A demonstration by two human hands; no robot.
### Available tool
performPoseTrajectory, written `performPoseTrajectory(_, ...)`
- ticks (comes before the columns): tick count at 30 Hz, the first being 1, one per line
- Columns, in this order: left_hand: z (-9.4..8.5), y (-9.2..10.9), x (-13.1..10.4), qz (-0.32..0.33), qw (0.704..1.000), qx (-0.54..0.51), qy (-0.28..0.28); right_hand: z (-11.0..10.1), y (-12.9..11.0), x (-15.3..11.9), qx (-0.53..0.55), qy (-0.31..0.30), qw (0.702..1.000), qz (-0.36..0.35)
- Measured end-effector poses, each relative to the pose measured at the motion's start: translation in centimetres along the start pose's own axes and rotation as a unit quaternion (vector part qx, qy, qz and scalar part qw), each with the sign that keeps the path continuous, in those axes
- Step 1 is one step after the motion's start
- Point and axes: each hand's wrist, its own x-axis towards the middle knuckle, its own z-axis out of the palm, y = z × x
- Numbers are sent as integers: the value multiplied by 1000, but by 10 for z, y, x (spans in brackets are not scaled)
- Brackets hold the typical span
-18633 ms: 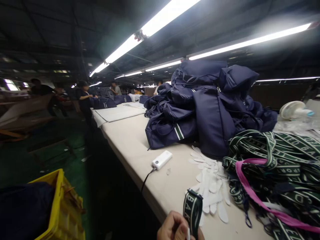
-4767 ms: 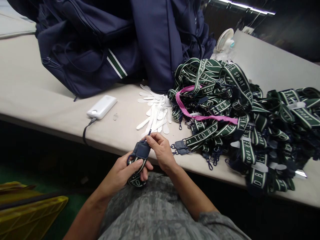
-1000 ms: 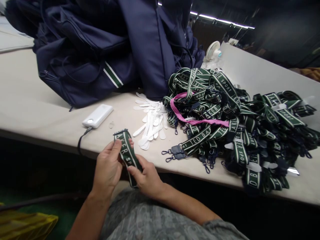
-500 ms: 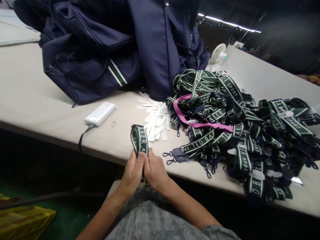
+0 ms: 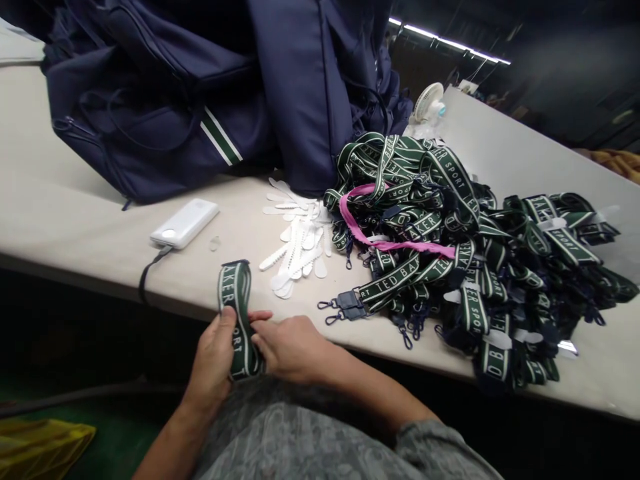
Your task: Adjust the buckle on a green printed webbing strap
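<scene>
A green and white lettered bag strap, folded into a stack of layers, stands upright at the table's front edge. My left hand is closed round it from the left, thumb over the lettering and fingertips showing past the far side. From the right, my right hand pinches at the strap's edge, fingers bent against the layers; its fingertips are partly hidden. White toothed plastic strips lie scattered just beyond. To the right spreads a big heap of similar straps with dark metal hooks, some bound with white strips.
Navy bags are piled at the back. A white power bank with a dark cable lies left of the strips. A pink band crosses the heap. A small fan stands behind, and a yellow crate sits low at left.
Both hands have shifted left with the folded strap, which has turned to show more lettering. The right hand has moved from beside the left thumb to the strap's right edge. The view shifted slightly.
</scene>
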Motion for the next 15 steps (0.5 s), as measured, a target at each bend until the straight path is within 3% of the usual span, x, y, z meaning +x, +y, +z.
performPoseTrajectory(2, -14, 4, 2, 21, 997, -54, 44, -12, 24, 11, 38, 55, 998, 0)
performPoseTrajectory(4, -25, 8, 1, 27, 996, -76, 34, -25, 53, 27, 20, 110, 993, 46)
performPoseTrajectory(8, -31, 9, -13, -48, 995, -92, -12, -38, 102, 60, -19, 84, 994, 70)
performPoseTrajectory(11, -26, 1, -26, -95, 991, -85, -29, -38, 116, 70, -12, 69, 996, 55)
performPoseTrajectory(15, -25, -4, -34, -66, 995, -44, -54, -42, 108, 57, -22, 116, 991, 57)
